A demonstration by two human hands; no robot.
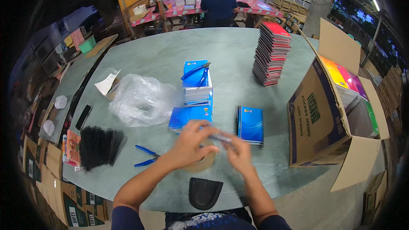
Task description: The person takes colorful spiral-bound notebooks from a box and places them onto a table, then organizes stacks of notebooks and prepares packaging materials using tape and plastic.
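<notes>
My left hand and my right hand are both closed on a small spiral notebook, which I see nearly edge-on and slightly blurred. Beneath them, a roll of tape lies on the table, partly covered by my left hand. Just beyond my left hand is a blue-covered memo pad stack. Right of my hands sits a pile of blue spiral notebooks. Blue-handled pliers rest left of my left forearm, and a black rounded pad lies close to me.
A taller blue pad stack carries blue cutters. Clear plastic and black spiral coils lie left. A tall red notebook stack and an open carton stand right. Another person sits at a far table.
</notes>
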